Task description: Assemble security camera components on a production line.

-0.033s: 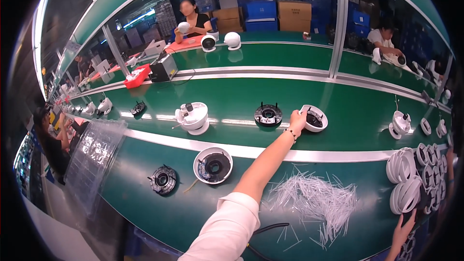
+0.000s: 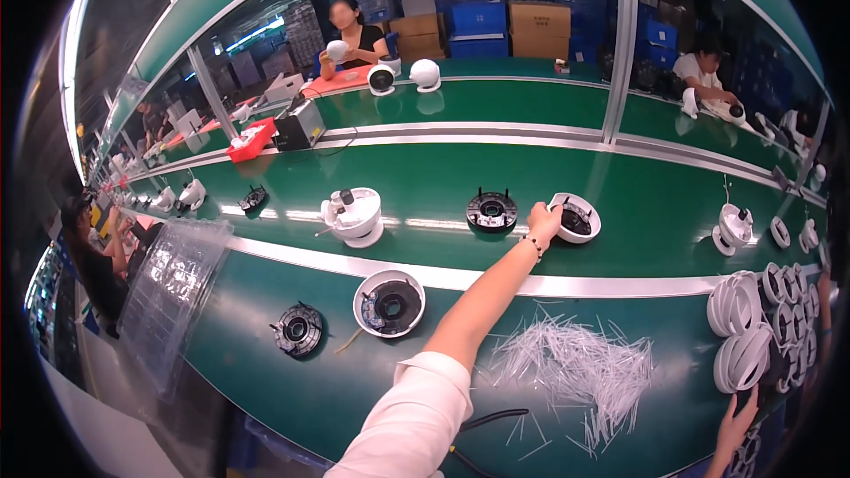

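My left hand (image 2: pixel 543 220), with a beaded bracelet at its wrist, reaches across to the far belt. Its fingers are closed on the left rim of a white round housing (image 2: pixel 591 227) with a black part inside. Just left of that lies a black ring-shaped base (image 2: pixel 491 212) with upright posts. At the lower right, my right hand (image 2: pixel 740 413) is by a stack of white rings (image 2: pixel 744 358). A dark thing shows between its fingers, too unclear to name. On the near bench, a second white housing (image 2: pixel 418 305) lies beside another black base (image 2: pixel 298 329).
A pile of thin clear strips (image 2: pixel 575 372) and a black cable (image 2: pixel 496 416) lie on the near bench. White camera bodies (image 2: pixel 354 217) stand along the belt. Clear plastic trays (image 2: pixel 173 296) are at the left. A metal rail (image 2: pixel 460 279) divides bench and belt. Several co-workers sit around.
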Available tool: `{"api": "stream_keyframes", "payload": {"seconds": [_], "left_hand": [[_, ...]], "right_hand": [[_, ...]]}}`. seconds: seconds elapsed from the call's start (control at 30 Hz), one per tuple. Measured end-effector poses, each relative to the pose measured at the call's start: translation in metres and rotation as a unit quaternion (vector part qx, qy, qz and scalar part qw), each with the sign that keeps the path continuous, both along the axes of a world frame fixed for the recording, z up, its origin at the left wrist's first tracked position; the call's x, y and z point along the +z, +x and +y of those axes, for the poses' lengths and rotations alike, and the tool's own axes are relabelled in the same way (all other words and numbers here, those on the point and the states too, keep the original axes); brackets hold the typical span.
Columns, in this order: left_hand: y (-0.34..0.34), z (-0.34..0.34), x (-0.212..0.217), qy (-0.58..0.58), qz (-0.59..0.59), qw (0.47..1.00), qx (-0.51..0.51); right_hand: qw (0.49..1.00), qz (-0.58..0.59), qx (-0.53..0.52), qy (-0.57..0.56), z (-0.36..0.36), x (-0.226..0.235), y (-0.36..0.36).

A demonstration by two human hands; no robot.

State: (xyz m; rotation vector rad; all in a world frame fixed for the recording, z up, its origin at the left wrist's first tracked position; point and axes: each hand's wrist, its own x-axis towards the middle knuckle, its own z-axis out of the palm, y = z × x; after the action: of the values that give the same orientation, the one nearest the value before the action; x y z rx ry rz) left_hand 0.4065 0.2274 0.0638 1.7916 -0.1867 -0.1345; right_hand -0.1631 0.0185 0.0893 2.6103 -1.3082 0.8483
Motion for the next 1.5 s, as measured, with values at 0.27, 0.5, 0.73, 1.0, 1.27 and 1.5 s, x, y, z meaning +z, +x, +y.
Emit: {"api": "stream_keyframes", "payload": {"seconds": [0.27,0.5,0.73,1.0,1.27,1.5], "left_hand": [[0.016,0.09,0.064,0.411,-0.27,0.868,0.069],[0.037,0.087,0.034,0.356,-0.122,0.923,-0.074],[0.113,0.147,0.015,0.231,-0.222,0.941,-0.113],[-0.021,0.126,0.146,-0.092,0.022,0.958,-0.27],[-0.107,0.161,0.133,-0.266,0.253,0.873,-0.32],[-0.126,0.187,0.118,-0.338,0.056,0.908,-0.24]], "right_hand": [[0.991,-0.038,0.012,-0.128,-0.02,-0.01,0.001],[0.99,-0.056,0.09,-0.089,-0.02,0.002,-0.006],[0.981,-0.175,0.049,-0.072,0.039,0.052,0.094],[0.963,-0.268,0.034,0.018,0.033,0.072,0.073],[0.947,-0.317,-0.012,0.059,0.013,0.077,0.09],[0.981,-0.174,0.077,-0.042,0.172,0.117,0.117]]}}
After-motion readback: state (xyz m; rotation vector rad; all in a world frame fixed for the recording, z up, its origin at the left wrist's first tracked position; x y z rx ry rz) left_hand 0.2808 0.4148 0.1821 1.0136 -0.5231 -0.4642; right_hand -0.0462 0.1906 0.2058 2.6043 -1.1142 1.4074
